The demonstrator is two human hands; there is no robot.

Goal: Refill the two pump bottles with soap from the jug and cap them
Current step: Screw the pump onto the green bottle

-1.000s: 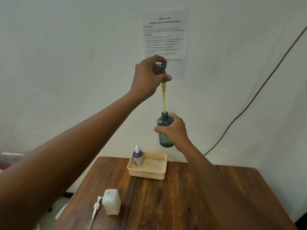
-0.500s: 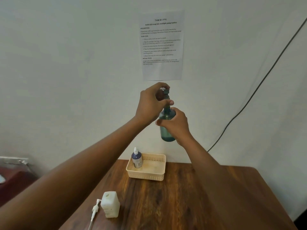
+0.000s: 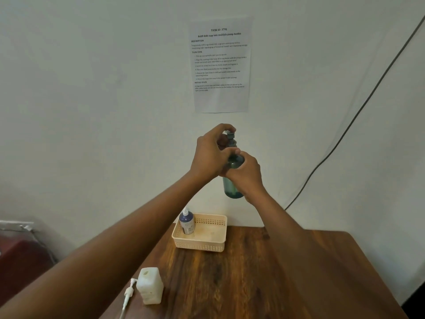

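Against the pale wall (image 3: 92, 111), where a printed task sheet (image 3: 220, 65) hangs and a dark cable (image 3: 358, 111) runs down at the right, both arms reach forward and up from the bottom of the view. Below them lies the wooden counter (image 3: 264, 284), its far edge meeting the wall. Near that far edge sits a cream perforated basket (image 3: 202, 246), and a dark blue pump bottle (image 3: 186, 223) with a white top stands upright in its left corner. Closer in, near the counter's left edge, a white jug (image 3: 150, 288) stands upright, and a loose white pump head (image 3: 127, 293) lies just beside it on the left.

Well above the counter, the right hand (image 3: 247, 176) is wrapped around the body of a teal pump bottle (image 3: 232, 189), which is upright in the air; a little liquid shows at its bottom. The left hand (image 3: 210, 155) is closed on the dark pump cap (image 3: 230, 137) seated at the bottle's neck, fingers curled over the top. The two hands are touching each other at the neck.
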